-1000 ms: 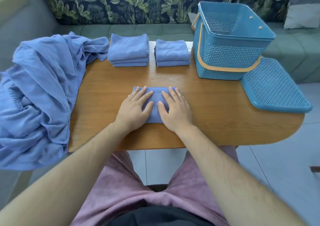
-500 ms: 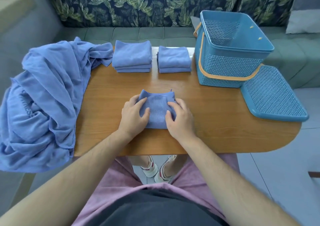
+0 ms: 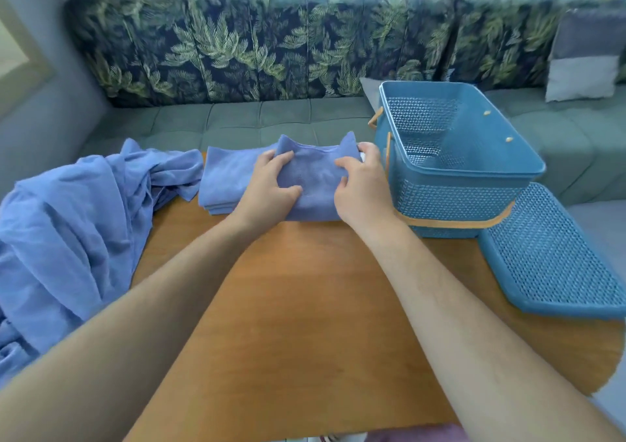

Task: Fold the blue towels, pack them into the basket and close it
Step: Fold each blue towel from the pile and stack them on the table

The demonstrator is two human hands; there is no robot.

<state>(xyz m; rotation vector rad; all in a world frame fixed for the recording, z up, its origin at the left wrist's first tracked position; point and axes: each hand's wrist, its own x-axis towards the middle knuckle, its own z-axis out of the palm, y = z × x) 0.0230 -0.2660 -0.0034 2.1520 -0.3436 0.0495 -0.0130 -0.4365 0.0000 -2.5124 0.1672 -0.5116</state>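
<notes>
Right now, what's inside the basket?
The basket shows only its bare perforated floor and inner walls, nothing packed. Its near wall covers the front strip of the floor.

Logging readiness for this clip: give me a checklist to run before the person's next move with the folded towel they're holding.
1. Grip on folded towel: ok, left hand and right hand both hold it by its sides.
2. Basket open: ok, lid lies on the table beside it.
3. Room in basket: ok, its mesh floor shows.
4. Folded stack left of the held towel: ok, lies squared.
5. Spot beneath the held towel: cannot tell, towel and hands hide it.
6. All folding done: not ok, an unfolded pile hangs over the table's left edge.
</notes>
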